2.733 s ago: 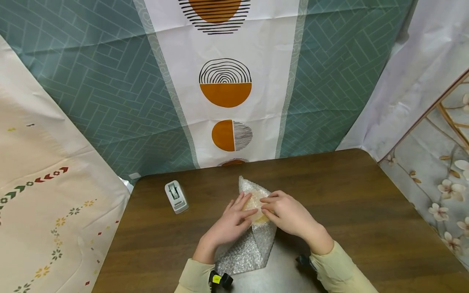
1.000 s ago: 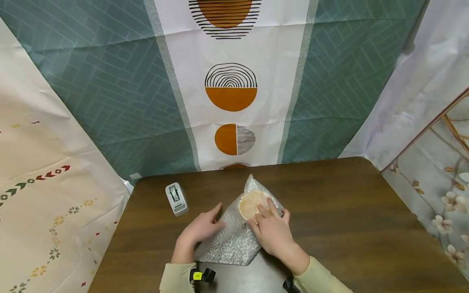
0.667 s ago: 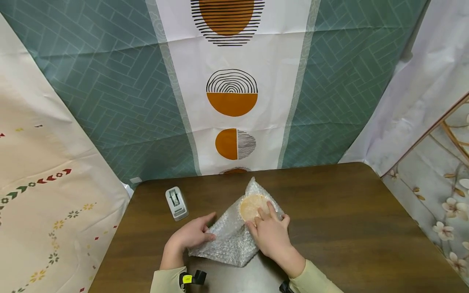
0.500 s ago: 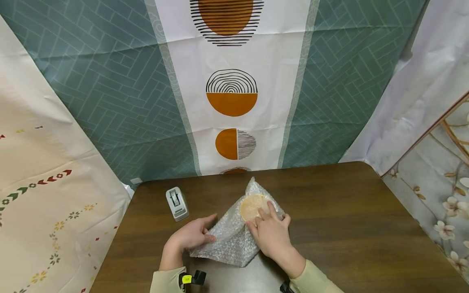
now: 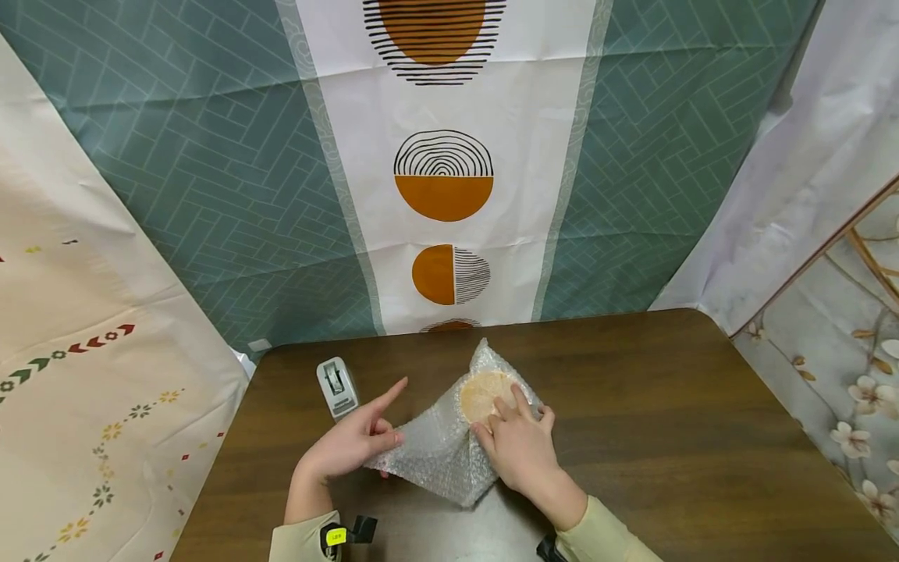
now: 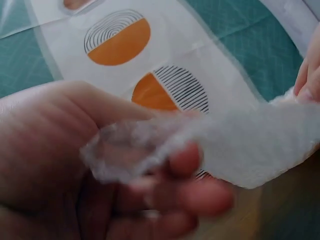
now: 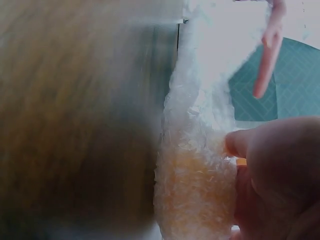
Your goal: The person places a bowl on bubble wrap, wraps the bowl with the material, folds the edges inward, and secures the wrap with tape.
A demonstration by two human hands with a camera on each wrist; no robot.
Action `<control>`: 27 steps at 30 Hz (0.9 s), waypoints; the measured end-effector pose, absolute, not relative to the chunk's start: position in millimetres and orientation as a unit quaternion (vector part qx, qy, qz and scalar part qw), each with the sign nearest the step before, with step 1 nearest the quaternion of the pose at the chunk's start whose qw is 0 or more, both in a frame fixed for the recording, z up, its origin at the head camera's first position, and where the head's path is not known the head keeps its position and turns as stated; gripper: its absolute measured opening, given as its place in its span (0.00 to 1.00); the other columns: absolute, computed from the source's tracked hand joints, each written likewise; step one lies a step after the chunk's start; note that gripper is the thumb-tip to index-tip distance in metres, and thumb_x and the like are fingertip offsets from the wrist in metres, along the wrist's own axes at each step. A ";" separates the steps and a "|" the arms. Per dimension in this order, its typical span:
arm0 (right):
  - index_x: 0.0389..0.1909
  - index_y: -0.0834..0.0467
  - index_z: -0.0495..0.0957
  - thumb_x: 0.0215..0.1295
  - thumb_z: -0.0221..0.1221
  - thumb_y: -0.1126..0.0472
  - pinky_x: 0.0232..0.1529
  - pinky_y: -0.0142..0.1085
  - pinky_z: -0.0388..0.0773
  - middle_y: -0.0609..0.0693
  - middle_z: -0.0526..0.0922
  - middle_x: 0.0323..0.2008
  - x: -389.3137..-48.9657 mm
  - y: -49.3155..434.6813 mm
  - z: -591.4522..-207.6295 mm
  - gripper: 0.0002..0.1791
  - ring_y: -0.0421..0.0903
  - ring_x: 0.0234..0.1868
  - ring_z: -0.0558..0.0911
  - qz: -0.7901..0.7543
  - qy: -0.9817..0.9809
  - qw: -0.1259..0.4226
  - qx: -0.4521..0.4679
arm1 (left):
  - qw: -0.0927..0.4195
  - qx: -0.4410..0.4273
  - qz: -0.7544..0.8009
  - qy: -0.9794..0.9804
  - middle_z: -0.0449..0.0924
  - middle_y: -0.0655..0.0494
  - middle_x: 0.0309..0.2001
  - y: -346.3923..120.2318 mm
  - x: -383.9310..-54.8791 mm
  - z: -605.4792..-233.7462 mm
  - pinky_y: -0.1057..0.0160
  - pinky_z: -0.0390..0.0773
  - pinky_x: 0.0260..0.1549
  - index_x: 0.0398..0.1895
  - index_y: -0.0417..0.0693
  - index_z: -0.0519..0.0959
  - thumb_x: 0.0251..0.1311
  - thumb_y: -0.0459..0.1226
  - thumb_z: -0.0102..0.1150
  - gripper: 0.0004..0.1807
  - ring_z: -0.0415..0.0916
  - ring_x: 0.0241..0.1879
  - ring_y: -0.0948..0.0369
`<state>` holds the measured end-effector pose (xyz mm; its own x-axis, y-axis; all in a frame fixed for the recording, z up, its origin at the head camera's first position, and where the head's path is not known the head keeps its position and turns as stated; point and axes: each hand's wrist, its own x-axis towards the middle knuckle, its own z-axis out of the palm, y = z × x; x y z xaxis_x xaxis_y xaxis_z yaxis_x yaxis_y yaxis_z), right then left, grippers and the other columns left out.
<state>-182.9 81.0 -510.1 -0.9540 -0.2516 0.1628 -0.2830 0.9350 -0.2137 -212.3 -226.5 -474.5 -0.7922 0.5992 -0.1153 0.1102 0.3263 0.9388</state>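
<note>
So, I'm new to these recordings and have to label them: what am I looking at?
No robot here: a person works bare-handed at a table. The wide picture comes from a camera worn on the head, looking down; the close ones come from wrist cameras, one left, one right. The left hand pinches a corner of the bubble wrap. The right hand presses on a pale disc amid the wrap. Beyond the left hand lies a white device.

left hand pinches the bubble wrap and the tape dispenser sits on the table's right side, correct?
No: the white tape dispenser is on the left side of the table, as the head view shows. The left hand does pinch the bubble wrap.
</note>
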 end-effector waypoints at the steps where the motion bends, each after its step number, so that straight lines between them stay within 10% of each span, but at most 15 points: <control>1: 0.47 0.53 0.91 0.84 0.49 0.39 0.60 0.69 0.61 0.53 0.82 0.68 -182.8 80.9 -509.6 0.28 0.60 0.80 0.63 0.118 -0.982 0.063 0.135 | 0.214 0.232 0.539 0.781 0.71 0.58 0.20 -225.4 -213.0 -473.8 0.62 0.75 0.18 0.87 0.59 0.55 0.77 0.36 0.62 0.41 0.69 0.15 0.62; 4: 0.48 0.54 0.90 0.84 0.49 0.39 0.61 0.69 0.61 0.54 0.82 0.68 -182.6 80.6 -508.6 0.28 0.60 0.80 0.62 0.120 -0.982 0.057 0.136 | 0.182 0.239 0.552 0.778 0.70 0.60 0.20 -222.0 -214.4 -473.1 0.65 0.62 0.17 0.75 0.48 0.73 0.77 0.37 0.63 0.26 0.57 0.17 0.66; 10: 0.49 0.54 0.90 0.84 0.49 0.39 0.62 0.70 0.61 0.54 0.81 0.69 -183.8 81.4 -507.5 0.27 0.60 0.81 0.61 0.118 -0.982 0.049 0.136 | 0.146 0.231 0.558 0.784 0.79 0.60 0.23 -216.6 -215.8 -474.1 0.68 0.68 0.24 0.45 0.43 0.86 0.77 0.38 0.63 0.07 0.65 0.23 0.68; 22: 0.50 0.54 0.90 0.84 0.50 0.40 0.63 0.69 0.61 0.53 0.81 0.69 -184.6 82.8 -506.4 0.26 0.59 0.81 0.61 0.126 -0.982 0.043 0.131 | 0.147 0.295 0.629 0.704 0.89 0.49 0.48 -211.1 -216.8 -474.5 0.64 0.80 0.39 0.59 0.33 0.80 0.65 0.20 0.46 0.22 0.80 0.40 0.64; 27: 0.51 0.53 0.90 0.84 0.49 0.39 0.63 0.70 0.60 0.53 0.81 0.69 -185.6 84.4 -506.6 0.27 0.60 0.81 0.61 0.138 -0.981 0.032 0.134 | 0.106 0.285 0.611 0.731 0.90 0.49 0.49 -201.4 -216.1 -475.9 0.64 0.82 0.42 0.57 0.39 0.83 0.70 0.23 0.58 0.16 0.85 0.43 0.59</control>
